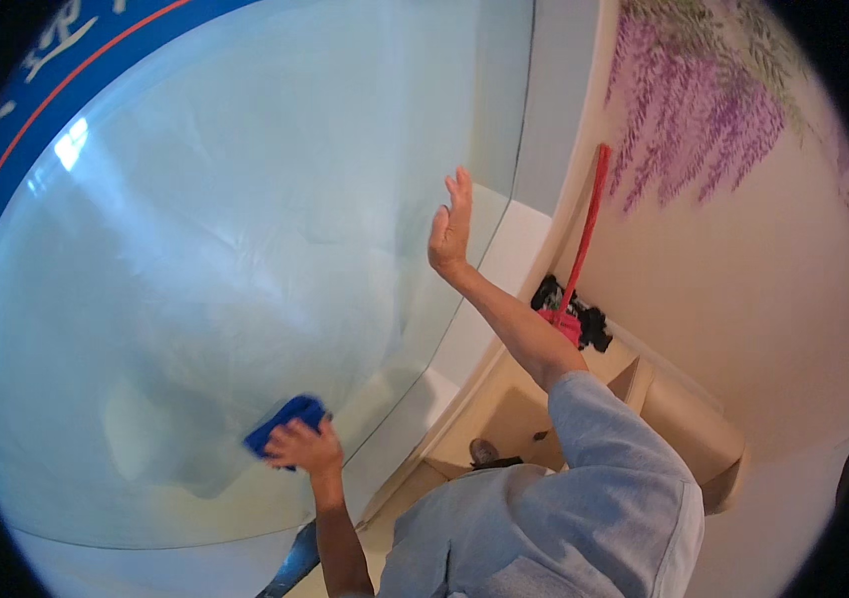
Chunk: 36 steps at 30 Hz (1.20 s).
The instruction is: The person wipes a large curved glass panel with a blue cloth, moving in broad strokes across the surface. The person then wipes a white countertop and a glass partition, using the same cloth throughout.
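Note:
A folded blue cloth [300,410] lies flat against a large glass pane [245,224]. My left hand [309,447] is spread over the cloth and presses it to the glass near the pane's lower part. My right hand [453,228] is raised in front of the pane near its right-hand side, fingers up and slightly apart, holding nothing. Whether its palm touches the glass, I cannot tell. Pale streaks and a bright window-like reflection [72,143] show on the glass.
Along the glass runs a white ledge [499,247]. A red-handled tool [590,217] leans at the wall by a dark heap [595,329]. A beige furniture piece [686,426] stands beside me. A blue banner [13,97] with white writing borders the pane; purple flowers [686,112] decorate the wall.

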Tool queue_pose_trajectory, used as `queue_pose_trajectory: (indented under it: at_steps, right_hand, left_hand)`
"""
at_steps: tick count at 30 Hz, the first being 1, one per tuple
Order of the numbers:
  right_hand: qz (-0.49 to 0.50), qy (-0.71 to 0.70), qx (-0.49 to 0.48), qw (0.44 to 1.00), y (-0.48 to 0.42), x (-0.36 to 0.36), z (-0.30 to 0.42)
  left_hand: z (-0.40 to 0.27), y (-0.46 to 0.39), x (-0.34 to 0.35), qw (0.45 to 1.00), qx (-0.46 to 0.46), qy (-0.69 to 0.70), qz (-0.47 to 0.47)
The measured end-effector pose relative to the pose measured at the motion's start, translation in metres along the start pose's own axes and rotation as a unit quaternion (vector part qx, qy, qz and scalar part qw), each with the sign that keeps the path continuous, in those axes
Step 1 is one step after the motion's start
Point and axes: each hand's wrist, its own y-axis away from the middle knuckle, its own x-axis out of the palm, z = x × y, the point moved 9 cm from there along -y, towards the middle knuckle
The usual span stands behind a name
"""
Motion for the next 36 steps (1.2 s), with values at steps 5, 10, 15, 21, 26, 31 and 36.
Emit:
queue_pose_trajectory:
  at_steps: [5, 10, 15, 21, 26, 31, 36]
  right_hand:
    - [0.022, -0.034, 0.089, 0.995, 0.021, -0.022, 0.012]
    - [0.130, -0.143, 0.097, 0.976, 0.128, -0.046, 0.085]
    - [0.182, -0.269, 0.262, 0.908, 0.221, -0.009, 0.143]
    - [0.095, -0.177, 0.273, 0.941, 0.228, 0.012, 0.150]
    - [0.007, -0.056, 0.113, 0.992, 0.203, 0.010, 0.126]
    - [-0.073, -0.041, 0.025, 0.996, 0.191, 0.018, 0.110]
    - [-0.129, -0.030, 0.062, 0.989, 0.167, 0.001, 0.076]
  left_hand:
    - [-0.121, -0.039, 0.032, 0.969, 0.187, -0.023, 0.158]
    - [-0.166, -0.062, 0.029, 0.950, 0.225, 0.077, 0.201]
    - [-0.154, -0.076, 0.012, 0.914, 0.292, 0.162, 0.232]
    - [-0.113, -0.129, -0.032, 0.895, 0.345, 0.220, 0.177]
    - [-0.081, -0.188, -0.078, 0.943, 0.317, 0.080, 0.061]
    - [-0.062, -0.196, -0.079, 0.954, 0.298, 0.044, 0.006]
    - [-0.039, -0.163, -0.082, 0.955, 0.295, -0.013, 0.002]
